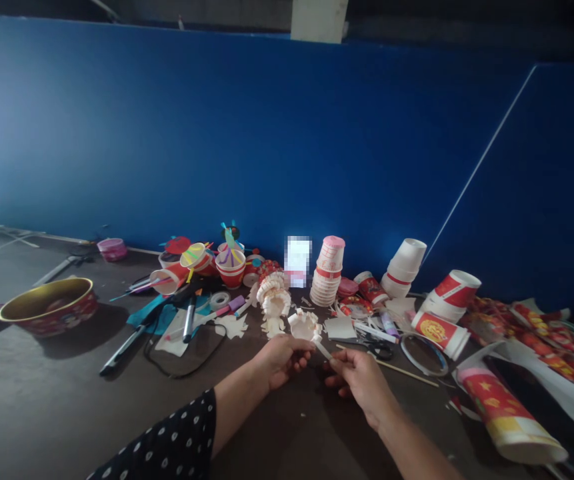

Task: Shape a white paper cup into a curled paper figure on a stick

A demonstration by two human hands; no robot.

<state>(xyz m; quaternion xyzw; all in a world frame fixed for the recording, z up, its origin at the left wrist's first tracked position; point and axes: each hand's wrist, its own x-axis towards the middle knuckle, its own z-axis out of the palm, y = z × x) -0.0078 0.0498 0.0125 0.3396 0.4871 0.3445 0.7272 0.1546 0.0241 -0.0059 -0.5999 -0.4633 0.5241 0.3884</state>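
Observation:
My left hand (281,360) and my right hand (359,381) are raised together above the dark tabletop (67,393). Between them is a small white paper cup piece (304,326) with a cut, jagged rim, gripped by my left fingers. My right fingers pinch a narrow white paper strip (323,348) whose far end meets the cup piece. Just beyond the hands stands a white paper craft with fringed, layered tiers (275,300). My left sleeve (167,440) is dark with white dots.
Beyond the hands lie stacked paper cups (327,273), black-handled scissors (379,350), a marker (189,320) and a tape roll (219,300). A gold-lined red bowl (49,307) stands left. Red patterned paper (527,333) and a large paper cup (504,417) lie right, before a blue wall (217,133).

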